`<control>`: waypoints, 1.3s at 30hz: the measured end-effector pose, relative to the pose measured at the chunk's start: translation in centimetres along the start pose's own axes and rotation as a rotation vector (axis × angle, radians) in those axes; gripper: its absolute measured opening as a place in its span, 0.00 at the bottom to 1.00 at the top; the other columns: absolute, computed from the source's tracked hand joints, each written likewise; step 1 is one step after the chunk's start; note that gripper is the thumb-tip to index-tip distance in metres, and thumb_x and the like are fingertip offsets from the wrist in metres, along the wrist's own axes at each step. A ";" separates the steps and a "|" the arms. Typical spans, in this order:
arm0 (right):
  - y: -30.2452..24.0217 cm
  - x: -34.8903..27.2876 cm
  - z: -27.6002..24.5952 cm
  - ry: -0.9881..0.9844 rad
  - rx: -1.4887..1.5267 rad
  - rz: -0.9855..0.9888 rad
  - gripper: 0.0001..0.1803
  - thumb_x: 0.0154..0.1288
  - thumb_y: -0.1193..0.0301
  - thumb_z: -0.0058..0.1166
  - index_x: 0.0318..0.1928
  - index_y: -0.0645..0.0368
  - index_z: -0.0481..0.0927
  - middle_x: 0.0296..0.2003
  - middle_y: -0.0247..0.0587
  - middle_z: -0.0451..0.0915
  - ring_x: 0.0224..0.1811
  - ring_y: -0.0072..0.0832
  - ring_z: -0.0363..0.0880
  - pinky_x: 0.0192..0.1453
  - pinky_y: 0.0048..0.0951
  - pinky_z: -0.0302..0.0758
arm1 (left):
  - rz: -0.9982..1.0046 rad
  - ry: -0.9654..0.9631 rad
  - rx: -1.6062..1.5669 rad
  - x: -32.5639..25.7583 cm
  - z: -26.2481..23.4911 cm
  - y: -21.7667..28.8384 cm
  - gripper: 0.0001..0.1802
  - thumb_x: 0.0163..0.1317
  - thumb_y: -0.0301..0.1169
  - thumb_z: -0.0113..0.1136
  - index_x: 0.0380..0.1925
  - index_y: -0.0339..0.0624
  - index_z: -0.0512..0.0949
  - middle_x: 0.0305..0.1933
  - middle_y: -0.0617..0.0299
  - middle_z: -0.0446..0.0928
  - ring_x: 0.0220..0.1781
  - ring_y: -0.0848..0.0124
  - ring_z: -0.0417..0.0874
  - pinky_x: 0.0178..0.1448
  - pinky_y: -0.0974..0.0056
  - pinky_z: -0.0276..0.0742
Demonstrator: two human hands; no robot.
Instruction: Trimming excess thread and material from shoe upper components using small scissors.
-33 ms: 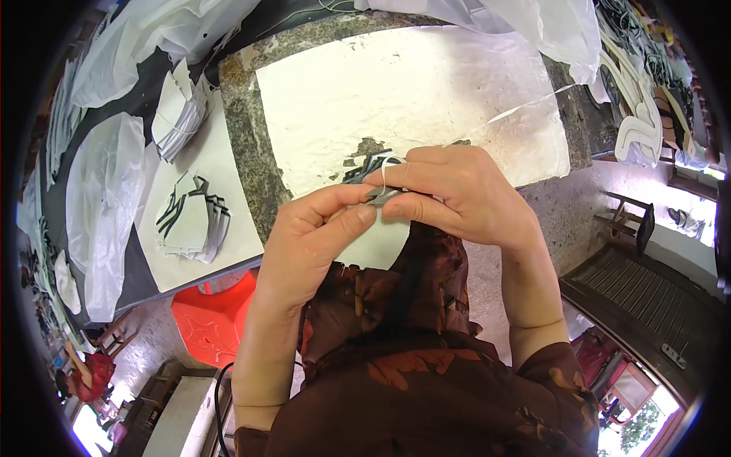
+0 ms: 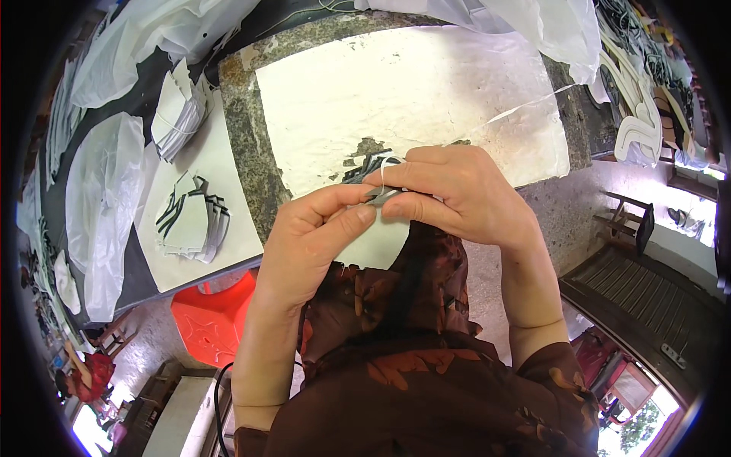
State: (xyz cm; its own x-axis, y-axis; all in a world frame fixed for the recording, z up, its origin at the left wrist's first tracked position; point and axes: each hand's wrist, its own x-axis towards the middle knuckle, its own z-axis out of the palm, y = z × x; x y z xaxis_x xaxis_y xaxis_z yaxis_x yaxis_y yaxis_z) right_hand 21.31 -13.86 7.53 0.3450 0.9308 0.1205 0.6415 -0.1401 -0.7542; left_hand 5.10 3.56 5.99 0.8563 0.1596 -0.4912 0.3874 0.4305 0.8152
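- Pale piece [image 2: 384,247]: directly between both hands' fingertips, about equally near each, and hanging lapward off the worktop's [image 2: 240,129] near edge; its upper part is hidden, so its long axis is unclear.
- Left hand [image 2: 304,232]: thumb and forefinger pinched on the piece's dark top edge, pointing rightward.
- Right hand [image 2: 464,186]: thumb and forefinger nearly closed on the same edge, pointing leftward; a white loop [image 2: 384,171] lies by the forefinger.
- Forearms: angled inward, elbows bent.
- Dark-edged stack [image 2: 196,221]: near the worktop's left near edge.

A pale flat piece [image 2: 384,244] hangs, grey upper edge [image 2: 391,196] pinched
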 end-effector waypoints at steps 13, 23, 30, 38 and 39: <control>-1.3 0.6 -0.4 -0.083 0.508 0.462 0.11 0.65 0.68 0.69 0.40 0.63 0.85 0.28 0.27 0.77 0.33 0.15 0.71 0.38 0.22 0.68 | 0.040 -0.030 0.047 -0.3 -0.2 0.4 0.12 0.73 0.26 0.67 0.54 0.37 0.85 0.32 0.77 0.75 0.35 0.87 0.70 0.40 0.77 0.66; -1.3 0.4 1.7 0.091 0.651 0.471 0.03 0.63 0.77 0.62 0.33 0.63 0.81 0.28 0.22 0.74 0.33 0.11 0.68 0.37 0.20 0.66 | -0.006 -0.081 -0.085 -0.7 -2.3 0.4 0.42 0.84 0.60 0.34 0.52 0.28 0.83 0.33 0.66 0.84 0.37 0.78 0.79 0.48 0.70 0.72; -2.6 1.3 2.6 0.077 0.462 0.446 0.04 0.64 0.77 0.62 0.35 0.63 0.80 0.26 0.26 0.74 0.30 0.13 0.67 0.35 0.22 0.66 | 0.081 0.082 0.196 -3.1 -3.4 -0.1 0.13 0.74 0.37 0.65 0.39 0.37 0.87 0.31 0.70 0.83 0.33 0.81 0.79 0.40 0.72 0.73; -3.9 1.6 5.3 0.196 0.258 0.229 0.05 0.69 0.76 0.62 0.43 0.62 0.84 0.32 0.37 0.82 0.33 0.29 0.79 0.41 0.29 0.75 | 0.191 0.371 0.530 -7.7 -7.9 3.6 0.05 0.63 0.25 0.72 0.37 0.35 0.88 0.30 0.70 0.84 0.34 0.82 0.79 0.39 0.73 0.72; -4.0 1.7 5.0 0.127 0.268 0.225 0.06 0.70 0.76 0.61 0.45 0.62 0.84 0.34 0.38 0.83 0.35 0.31 0.80 0.43 0.30 0.76 | 0.176 0.480 0.458 -8.9 -9.2 4.0 0.05 0.62 0.24 0.72 0.37 0.35 0.88 0.31 0.69 0.84 0.34 0.82 0.79 0.39 0.73 0.72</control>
State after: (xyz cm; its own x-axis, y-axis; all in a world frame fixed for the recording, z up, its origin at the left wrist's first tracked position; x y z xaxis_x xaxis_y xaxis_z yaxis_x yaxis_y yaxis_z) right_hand 15.89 -10.05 7.48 0.5497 0.8354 -0.0009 0.3437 -0.2272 -0.9112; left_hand -4.05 12.04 10.81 0.7143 0.6145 -0.3349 0.4521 -0.0399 0.8911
